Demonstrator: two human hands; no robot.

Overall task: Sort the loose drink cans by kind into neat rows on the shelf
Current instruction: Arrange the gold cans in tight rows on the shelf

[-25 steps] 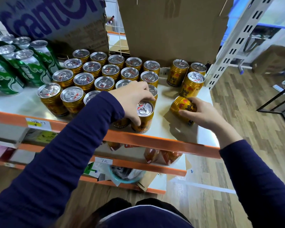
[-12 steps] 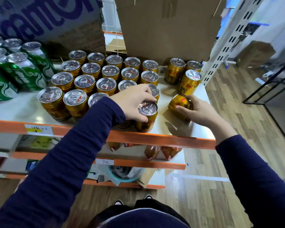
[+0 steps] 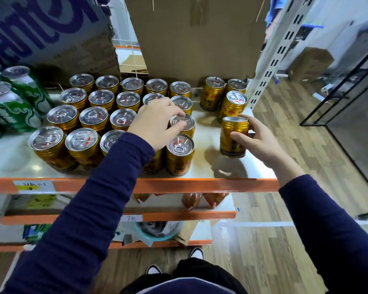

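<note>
Nearest the camera, two shoes (image 3: 153,269) stand on the wood-pattern floor. Above them a lower shelf (image 3: 179,215) carries a handwritten price label (image 3: 133,218).

The working shelf (image 3: 210,184) has an orange front edge and a pale deck. The gold cans (image 3: 81,143) stand upright on it in a block of straight rows, lids up. The front can (image 3: 180,154) closes the right end of the front row. A dark blue sleeve (image 3: 106,187) hides part of the can beside it.

The left hand (image 3: 155,124) reaches over the block. Its curled fingertips and thumb pinch the lid rim of the second-row can (image 3: 186,125), directly behind the front can.

The right hand (image 3: 261,143) is wrapped round the held can (image 3: 234,136), thumb on the near face and fingers round the far side. This can is upright, to the right of the block and apart from it. Whether its base touches the deck cannot be determined.

Behind the held can, three loose gold cans (image 3: 233,105) stand near the white upright post (image 3: 274,52), clear of the block.

The green cans (image 3: 13,107) are grouped at the left end of the shelf, taller than the gold ones.

At the back, a plain cardboard box (image 3: 200,39) stands behind the gold cans. A printed box (image 3: 47,32) stands behind the green ones.
</note>
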